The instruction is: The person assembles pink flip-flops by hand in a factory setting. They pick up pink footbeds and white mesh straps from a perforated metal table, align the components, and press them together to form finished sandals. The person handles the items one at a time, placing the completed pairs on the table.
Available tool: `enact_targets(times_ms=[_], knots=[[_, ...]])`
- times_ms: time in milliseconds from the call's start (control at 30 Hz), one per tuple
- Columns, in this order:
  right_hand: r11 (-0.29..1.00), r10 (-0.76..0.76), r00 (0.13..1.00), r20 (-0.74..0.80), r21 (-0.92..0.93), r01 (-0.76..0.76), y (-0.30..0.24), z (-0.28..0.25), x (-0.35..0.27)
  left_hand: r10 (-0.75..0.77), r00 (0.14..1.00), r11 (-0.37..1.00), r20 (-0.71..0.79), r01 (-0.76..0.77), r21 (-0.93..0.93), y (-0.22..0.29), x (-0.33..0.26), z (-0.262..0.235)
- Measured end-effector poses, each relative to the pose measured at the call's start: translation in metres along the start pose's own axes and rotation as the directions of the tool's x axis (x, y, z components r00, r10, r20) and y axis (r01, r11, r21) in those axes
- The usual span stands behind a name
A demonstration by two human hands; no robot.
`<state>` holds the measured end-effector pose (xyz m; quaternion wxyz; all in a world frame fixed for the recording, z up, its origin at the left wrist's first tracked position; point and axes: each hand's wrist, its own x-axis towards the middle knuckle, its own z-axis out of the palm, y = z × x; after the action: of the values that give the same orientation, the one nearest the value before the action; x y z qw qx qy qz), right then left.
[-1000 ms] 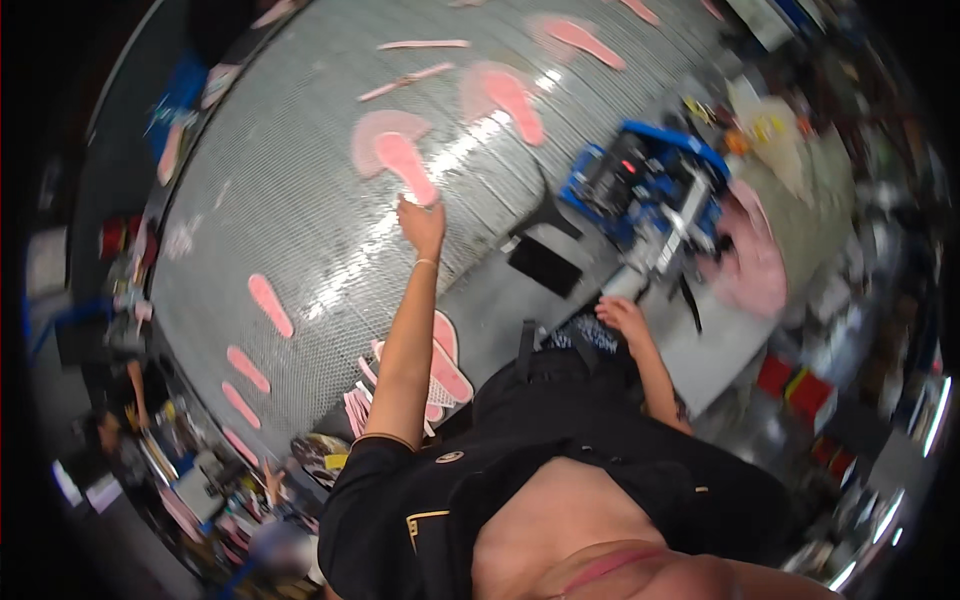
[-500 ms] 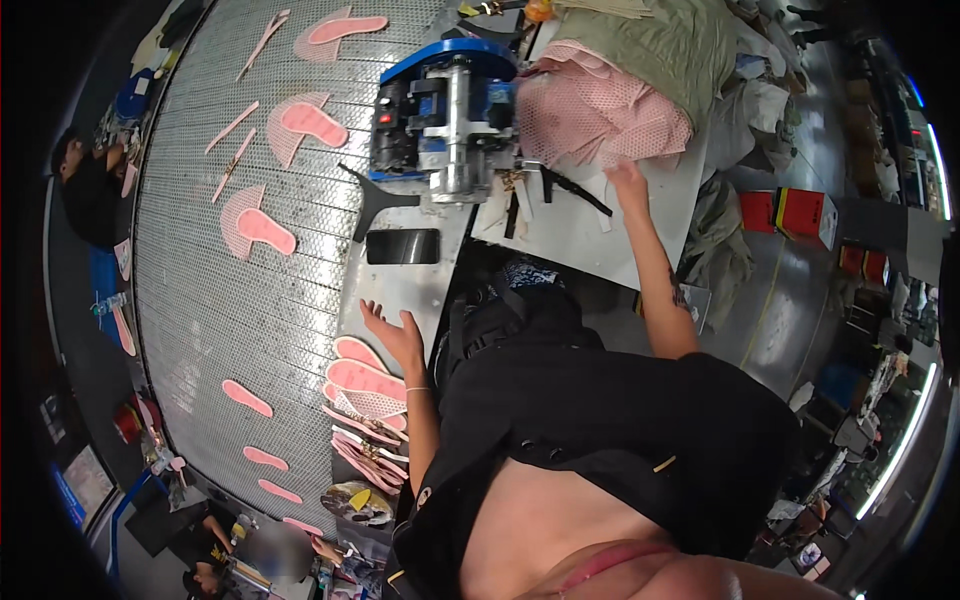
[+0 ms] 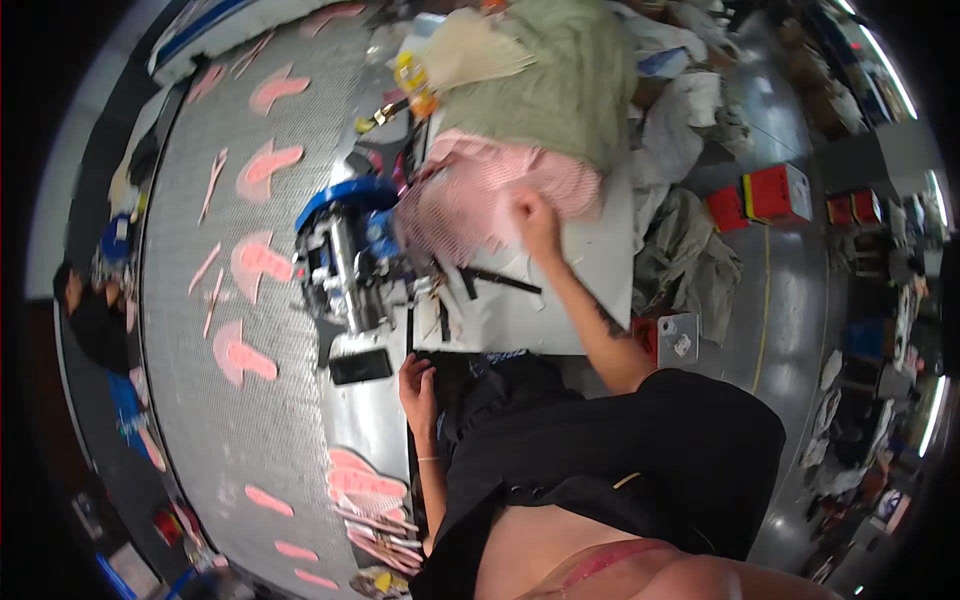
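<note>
A pile of pink mesh pieces point(image 3: 480, 165) spreads over the white table on my right, partly under an olive-green cloth point(image 3: 560, 75). My right hand point(image 3: 537, 222) is at the near edge of this pile, its fingers pinched on a pink mesh piece point(image 3: 508, 215); the fingertips are slightly blurred. Empty, with loosely bent fingers apart, my left hand point(image 3: 418, 395) hovers by the conveyor's near edge, beside a black phone point(image 3: 361, 367). Ahead of it stands a small machine with a blue rim point(image 3: 345, 198).
Pink insoles with mesh pieces point(image 3: 265, 262) lie spaced along the grey conveyor belt point(image 3: 200, 430). A stack of pink insoles point(image 3: 365, 480) lies near my left forearm. Black strips point(image 3: 505, 281) are on the white table. Red boxes point(image 3: 775, 195) stand on the floor at right. Another person point(image 3: 95, 320) sits across the belt.
My view has turned, so the machine and pile appear further left. My left hand has drawn to the belt's near edge, and my right hand's fingers have closed at the mesh pile.
</note>
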<state>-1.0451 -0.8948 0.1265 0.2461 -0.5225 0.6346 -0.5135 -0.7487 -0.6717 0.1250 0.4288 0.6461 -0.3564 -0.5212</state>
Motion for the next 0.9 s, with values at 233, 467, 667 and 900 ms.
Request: enact_targets(times_ms=[233, 467, 667, 900], knots=[[0.731, -0.681, 0.566, 0.464, 0.391, 0.559, -0.141, -0.022, -0.078, 0.203, 0.867, 0.715, 0.455, 0.186, -0.674, 0.104, 0.014, 0.05], [0.763, -0.631, 0.491, 0.6, 0.37, 0.529, -0.16, -0.053, -0.101, 0.278, 0.827, 0.552, 0.488, 0.278, -0.786, 0.094, 0.016, 0.021], [0.781, -0.62, 0.466, 0.631, 0.55, 0.295, -0.19, -0.055, -0.109, 0.131, 0.897, 0.897, 0.422, 0.074, -0.436, 0.105, 0.002, 0.024], [0.663, -0.71, 0.474, 0.52, 0.721, 0.203, -0.216, -0.047, -0.119, 0.028, 0.784, 0.885, 0.62, 0.269, -0.38, 0.081, -0.014, 0.011]])
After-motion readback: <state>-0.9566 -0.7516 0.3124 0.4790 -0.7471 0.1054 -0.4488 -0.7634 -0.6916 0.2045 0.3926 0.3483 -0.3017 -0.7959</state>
